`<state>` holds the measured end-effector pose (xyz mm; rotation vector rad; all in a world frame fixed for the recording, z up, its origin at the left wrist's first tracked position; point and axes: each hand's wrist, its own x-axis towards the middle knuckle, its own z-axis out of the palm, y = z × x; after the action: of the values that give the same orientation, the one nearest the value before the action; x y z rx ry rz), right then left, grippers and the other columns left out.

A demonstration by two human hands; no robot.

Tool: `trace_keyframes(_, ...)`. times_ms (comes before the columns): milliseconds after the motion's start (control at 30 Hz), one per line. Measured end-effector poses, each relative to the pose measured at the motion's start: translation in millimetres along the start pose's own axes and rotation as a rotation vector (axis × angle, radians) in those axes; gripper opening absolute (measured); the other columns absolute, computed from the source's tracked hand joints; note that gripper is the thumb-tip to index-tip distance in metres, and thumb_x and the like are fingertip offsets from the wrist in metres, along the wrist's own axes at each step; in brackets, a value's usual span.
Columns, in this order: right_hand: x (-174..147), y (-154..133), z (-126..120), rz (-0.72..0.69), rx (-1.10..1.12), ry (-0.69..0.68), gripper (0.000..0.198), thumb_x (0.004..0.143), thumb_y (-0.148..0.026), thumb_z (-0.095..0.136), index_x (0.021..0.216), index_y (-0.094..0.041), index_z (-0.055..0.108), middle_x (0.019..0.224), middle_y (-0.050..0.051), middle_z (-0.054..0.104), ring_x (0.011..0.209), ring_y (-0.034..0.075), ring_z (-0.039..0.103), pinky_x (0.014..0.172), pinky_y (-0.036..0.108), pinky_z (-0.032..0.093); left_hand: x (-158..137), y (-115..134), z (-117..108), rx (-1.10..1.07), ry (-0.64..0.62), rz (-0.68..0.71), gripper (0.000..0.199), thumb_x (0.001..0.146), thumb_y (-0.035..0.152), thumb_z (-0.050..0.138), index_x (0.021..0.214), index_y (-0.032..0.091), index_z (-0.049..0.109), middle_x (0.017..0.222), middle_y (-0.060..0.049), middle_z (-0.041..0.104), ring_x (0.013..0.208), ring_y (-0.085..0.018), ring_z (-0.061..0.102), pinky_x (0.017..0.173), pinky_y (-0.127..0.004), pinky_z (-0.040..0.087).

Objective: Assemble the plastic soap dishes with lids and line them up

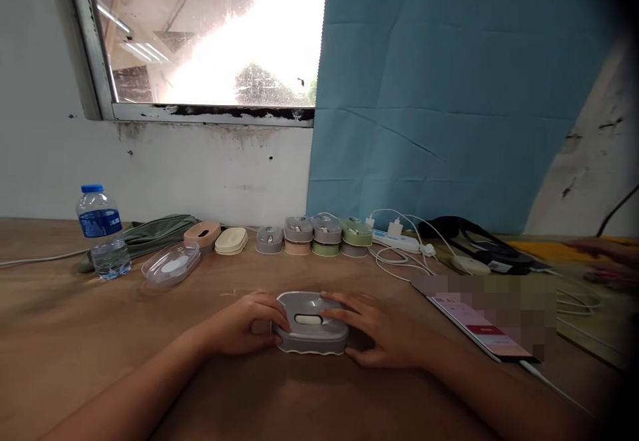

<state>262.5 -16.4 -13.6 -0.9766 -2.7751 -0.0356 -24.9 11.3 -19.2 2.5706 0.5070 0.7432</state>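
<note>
A grey oval plastic box (319, 344) rests on the brown table in front of me. A slot in its top shows something pale inside, and a wavy cream edge runs along its bottom. My left hand (249, 322) grips the left end, with curled fingers on the upper rim and the thumb low on the side. At the opposite end, my right hand (374, 328) holds the box with fingers spread over the top and the thumb at the lower front corner.
Along the wall stand stacked grey, green and peach boxes (327, 229), pale cream lids (231, 241), a peach box (202, 233) and a clear cover (172, 263). A water bottle (102, 231) stands left. To the right lie a power strip (397, 240), cables and a tablet (482, 324); another person's hand (606, 249) shows beyond.
</note>
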Motion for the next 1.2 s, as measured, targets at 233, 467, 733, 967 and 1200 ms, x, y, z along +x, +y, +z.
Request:
trace_keyframes(233,-3.0,-5.7,-7.2,0.022,0.022,-0.076,0.052,0.078,-0.022,0.053,0.128,-0.029,0.043,0.135,0.005,0.041,0.118,0.024,0.044,0.097,0.042,0.038,-20.1,-42.1,-49.3,0.481,0.591,-0.317,0.019,0.075,0.026,0.053,0.09,0.024,0.065,0.099,-0.006,0.065,0.101,-0.024,0.056,0.092,-0.038,0.036)
trace_keyframes(467,-1.7,-4.8,-4.0,0.052,0.117,-0.082,0.05,0.077,-0.021,0.052,0.126,-0.028,0.045,0.137,0.004,0.039,0.121,0.024,0.04,0.099,0.039,0.035,-59.6,-69.8,-93.9,0.9,0.308,-1.099,0.038,0.073,0.019,0.04,0.108,0.014,0.054,0.113,-0.015,0.057,0.102,-0.033,0.052,0.085,-0.045,0.034)
trace_keyframes(733,-2.8,1.8,3.2,0.045,0.246,-0.054,0.051,0.076,-0.019,0.053,0.125,-0.028,0.045,0.138,0.003,0.036,0.123,0.022,0.039,0.1,0.036,0.034,-61.5,-67.4,-100.6,0.786,0.196,-1.175,0.035,0.071,0.017,0.041,0.104,0.019,0.052,0.096,-0.01,0.067,0.095,-0.029,0.058,0.078,-0.041,0.038)
trace_keyframes(967,-2.7,2.9,4.9,0.025,0.206,-0.026,0.051,0.075,-0.019,0.054,0.124,-0.028,0.046,0.136,0.003,0.038,0.122,0.022,0.038,0.1,0.038,0.034,-60.6,-69.4,-104.0,0.749,0.38,-1.217,0.032,0.077,0.021,0.039,0.108,0.018,0.045,0.096,-0.013,0.066,0.095,-0.03,0.059,0.077,-0.039,0.041)
trace_keyframes(1200,-0.2,1.5,4.1,-0.002,0.113,0.001,0.05,0.075,-0.02,0.055,0.123,-0.026,0.048,0.132,0.006,0.043,0.121,0.024,0.038,0.101,0.042,0.031,-58.9,-81.1,-92.2,0.69,1.016,-0.744,0.021,0.081,0.026,0.04,0.101,0.016,0.039,0.091,-0.012,0.058,0.079,-0.025,0.058,0.072,-0.039,0.043)
